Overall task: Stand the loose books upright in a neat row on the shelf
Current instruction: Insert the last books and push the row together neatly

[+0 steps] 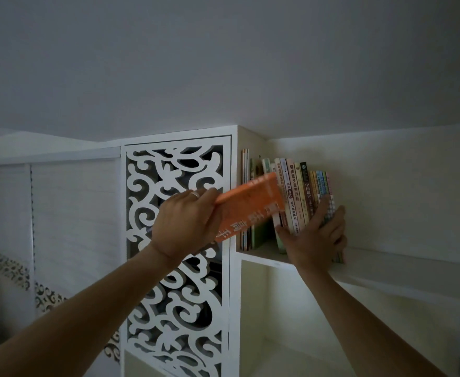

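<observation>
Two bare hands are up at the white shelf (381, 261), and each has its own job. On the left, the left hand (185, 221), a ring on one finger, is clamped on an orange book (250, 205) by its lower end, fingers wrapped tight round the cover and spine, and the book is tilted, its far corner poking up toward the row of books. That corner sits in front of the gap between two groups on the shelf: a thin cluster of slim books (246, 200) pressed against the white cabinet side, upright, and a larger row of upright books (302, 194) further right, spines facing out with printed characters on them. Over on the right, the right hand (315, 238) is spread wide, fingers apart, palm flat against that larger row; the thumb reaches to the left end of the group low down, while the other fingers fan across the pale, multicoloured spines at the right end. So that row is braced, leaning only slightly. The orange book is off the shelf board, held in the air just before the gap. Left of it all stands a white fretwork panel (177, 254) with scrolling cut-outs, and above is plain grey wall.
</observation>
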`<state>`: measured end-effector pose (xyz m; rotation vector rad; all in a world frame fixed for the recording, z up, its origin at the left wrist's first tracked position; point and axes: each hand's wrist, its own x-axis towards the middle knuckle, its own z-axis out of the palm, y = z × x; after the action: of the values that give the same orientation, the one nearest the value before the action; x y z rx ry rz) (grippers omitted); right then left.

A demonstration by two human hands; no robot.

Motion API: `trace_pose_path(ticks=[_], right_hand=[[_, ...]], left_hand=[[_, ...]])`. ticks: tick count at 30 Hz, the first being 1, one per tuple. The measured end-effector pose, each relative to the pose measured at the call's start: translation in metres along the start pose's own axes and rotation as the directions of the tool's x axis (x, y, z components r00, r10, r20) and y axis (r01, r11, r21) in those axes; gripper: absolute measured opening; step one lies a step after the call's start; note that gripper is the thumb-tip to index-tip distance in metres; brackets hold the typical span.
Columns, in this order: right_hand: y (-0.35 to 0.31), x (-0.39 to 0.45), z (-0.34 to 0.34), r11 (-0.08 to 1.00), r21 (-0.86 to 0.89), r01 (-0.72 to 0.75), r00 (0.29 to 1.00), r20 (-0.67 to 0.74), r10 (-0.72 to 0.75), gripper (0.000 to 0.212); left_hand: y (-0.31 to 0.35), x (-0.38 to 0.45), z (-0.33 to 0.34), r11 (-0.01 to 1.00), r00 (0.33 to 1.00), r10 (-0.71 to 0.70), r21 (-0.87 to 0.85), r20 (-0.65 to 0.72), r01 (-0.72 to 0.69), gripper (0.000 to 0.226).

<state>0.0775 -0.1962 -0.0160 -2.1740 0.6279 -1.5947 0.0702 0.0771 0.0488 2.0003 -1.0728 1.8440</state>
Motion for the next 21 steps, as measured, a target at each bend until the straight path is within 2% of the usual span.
trace_pose_path(ticks=[2,4,8,11,13,21], right_hand=[[-0.001,0.000,0.000,1.000,0.004,-0.006,1.000,0.000,0.006,0.137],[-0.003,0.000,0.000,1.000,-0.003,-0.017,1.000,0.003,0.017,0.144],[-0.013,-0.002,0.003,0.999,-0.009,-0.047,0.998,0.031,0.048,0.156],[-0.018,-0.001,0.006,0.997,-0.013,-0.081,0.996,0.023,0.081,0.155],[-0.020,0.002,0.006,0.995,-0.009,-0.099,0.995,-0.022,0.099,0.148],[-0.018,0.007,0.002,0.988,0.086,-0.131,0.981,-0.130,0.142,0.133]], left_hand=[[0.006,0.003,-0.003,0.974,0.974,-0.227,-0.034,-0.028,0.226,0.036],[0.012,0.008,-0.002,0.897,0.900,-0.435,-0.099,-0.028,0.430,0.029],[0.023,0.008,0.013,0.714,0.736,-0.676,-0.208,0.045,0.668,0.020],[0.036,0.001,0.025,0.578,0.646,-0.758,-0.362,0.093,0.731,0.019],[0.051,-0.001,0.029,0.520,0.620,-0.778,-0.455,0.096,0.723,0.015],[0.084,0.014,0.042,0.478,0.601,-0.799,-0.583,0.023,0.657,0.010]])
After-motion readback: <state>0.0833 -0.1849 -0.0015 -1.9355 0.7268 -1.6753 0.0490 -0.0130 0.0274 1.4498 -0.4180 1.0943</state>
